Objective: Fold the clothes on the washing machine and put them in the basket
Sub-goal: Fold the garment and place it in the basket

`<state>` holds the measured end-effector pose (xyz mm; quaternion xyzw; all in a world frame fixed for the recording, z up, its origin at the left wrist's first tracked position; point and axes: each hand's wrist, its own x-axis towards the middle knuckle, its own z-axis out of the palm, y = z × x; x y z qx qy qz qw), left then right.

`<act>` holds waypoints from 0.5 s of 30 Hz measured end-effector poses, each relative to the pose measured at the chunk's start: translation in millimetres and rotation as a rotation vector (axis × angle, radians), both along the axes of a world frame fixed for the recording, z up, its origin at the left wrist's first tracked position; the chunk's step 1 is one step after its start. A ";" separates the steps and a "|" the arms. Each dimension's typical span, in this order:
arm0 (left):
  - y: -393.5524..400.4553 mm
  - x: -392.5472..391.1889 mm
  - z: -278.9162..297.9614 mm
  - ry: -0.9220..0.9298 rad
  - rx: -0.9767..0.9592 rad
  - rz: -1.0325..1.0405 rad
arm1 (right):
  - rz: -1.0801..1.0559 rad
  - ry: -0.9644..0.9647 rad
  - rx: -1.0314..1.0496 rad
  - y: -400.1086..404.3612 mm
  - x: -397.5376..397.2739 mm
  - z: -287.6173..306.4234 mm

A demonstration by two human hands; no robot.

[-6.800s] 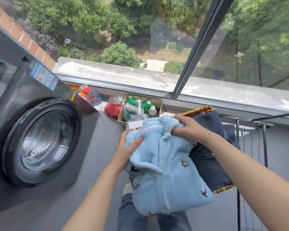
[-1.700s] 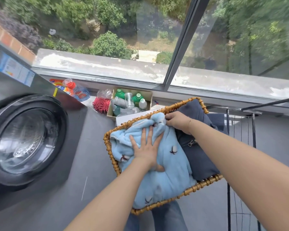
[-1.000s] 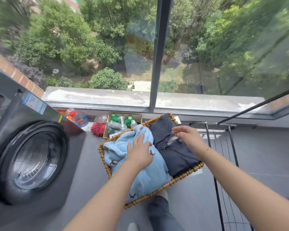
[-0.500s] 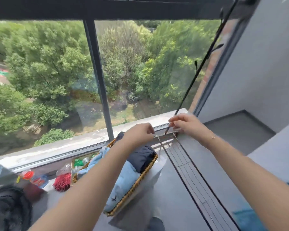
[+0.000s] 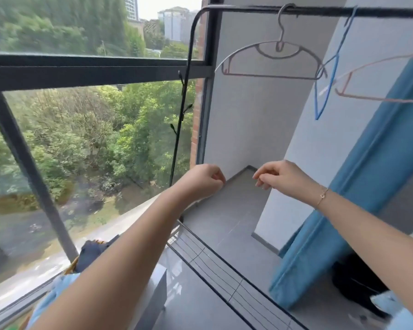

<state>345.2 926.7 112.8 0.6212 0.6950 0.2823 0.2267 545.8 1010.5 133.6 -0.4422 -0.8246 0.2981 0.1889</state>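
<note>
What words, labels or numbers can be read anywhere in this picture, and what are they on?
None can be read.
The hangers, the blue curtain and the folded clothes show no print.
The far buildings are too blurred to show any sign.

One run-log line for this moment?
left hand: empty | right hand: empty | basket: lower left, clothes inside | hangers: bare

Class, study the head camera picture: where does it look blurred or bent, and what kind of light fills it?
Head view: even daylight, no hard shadows; trees at the left edge smear with motion blur; the window frame and rail bow from wide-angle distortion; both hands are fairly sharp.
</note>
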 end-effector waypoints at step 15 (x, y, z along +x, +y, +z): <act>108.2 258.8 86.4 -0.044 0.165 -0.427 | -0.415 0.209 0.217 11.1 277.7 72.2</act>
